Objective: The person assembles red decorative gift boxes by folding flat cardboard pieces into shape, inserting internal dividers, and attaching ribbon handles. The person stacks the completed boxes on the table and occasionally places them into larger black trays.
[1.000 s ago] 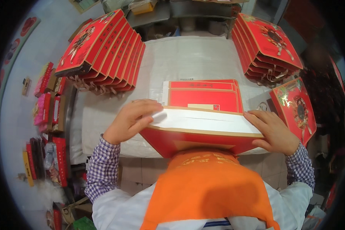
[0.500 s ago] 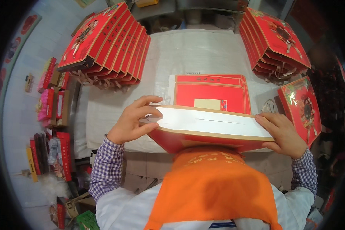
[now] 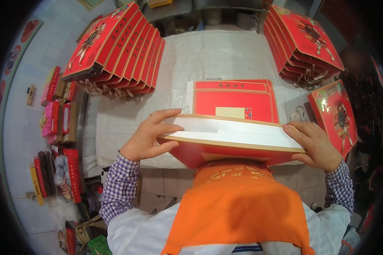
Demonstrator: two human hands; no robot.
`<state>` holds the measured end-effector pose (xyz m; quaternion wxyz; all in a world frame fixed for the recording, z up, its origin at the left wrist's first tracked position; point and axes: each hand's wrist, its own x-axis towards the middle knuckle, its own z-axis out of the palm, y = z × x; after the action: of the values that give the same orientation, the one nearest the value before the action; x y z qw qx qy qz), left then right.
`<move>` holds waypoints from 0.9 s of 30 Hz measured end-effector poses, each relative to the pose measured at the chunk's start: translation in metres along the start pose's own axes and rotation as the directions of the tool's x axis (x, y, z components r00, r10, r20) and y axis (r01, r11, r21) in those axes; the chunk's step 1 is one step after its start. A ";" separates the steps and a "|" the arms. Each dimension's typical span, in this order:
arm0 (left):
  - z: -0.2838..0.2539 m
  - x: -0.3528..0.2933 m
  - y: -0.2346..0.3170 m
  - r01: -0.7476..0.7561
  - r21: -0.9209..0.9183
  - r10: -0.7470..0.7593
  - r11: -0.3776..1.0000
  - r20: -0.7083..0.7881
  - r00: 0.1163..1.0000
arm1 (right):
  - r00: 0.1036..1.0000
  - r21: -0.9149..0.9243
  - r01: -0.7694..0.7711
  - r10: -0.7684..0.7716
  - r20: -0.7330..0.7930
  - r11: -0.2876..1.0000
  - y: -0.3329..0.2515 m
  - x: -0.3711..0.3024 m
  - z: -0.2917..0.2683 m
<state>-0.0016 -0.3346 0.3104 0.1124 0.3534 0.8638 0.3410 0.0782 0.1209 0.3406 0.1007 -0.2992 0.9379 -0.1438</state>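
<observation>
Centrally, hands holding an open red box at either end, red panels beyond

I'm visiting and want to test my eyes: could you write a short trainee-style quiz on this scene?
1. Between the left hand and right hand, what colour is the panel atop the red box? a) black b) white c) green
2. True or false: the apron is blue.
3. Fill in: one red carton sits apart from the left row and the right row, on the ____ side.

Key: 1. b. 2. False; the apron is orange. 3. right.
</observation>
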 end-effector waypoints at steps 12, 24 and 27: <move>0.025 -0.024 -0.042 -0.001 -0.463 -0.180 0.886 -0.345 0.921 | 0.984 -0.017 -0.171 0.170 -0.060 0.985 -0.009 0.007 -0.005; 0.027 -0.017 -0.051 -0.147 -0.479 -0.346 0.865 -0.783 0.517 | 0.822 0.400 -0.272 0.427 -0.377 0.876 0.049 -0.026 -0.078; 0.085 -0.022 -0.078 -0.026 -0.705 -0.592 0.709 -0.615 0.521 | 0.665 0.647 -0.149 0.560 -0.494 0.748 0.073 -0.040 -0.045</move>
<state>0.0092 -0.3471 0.1941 -0.1244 -0.0615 0.6923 0.7081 0.0590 0.2111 0.3626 -0.1288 0.0132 0.8667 -0.4818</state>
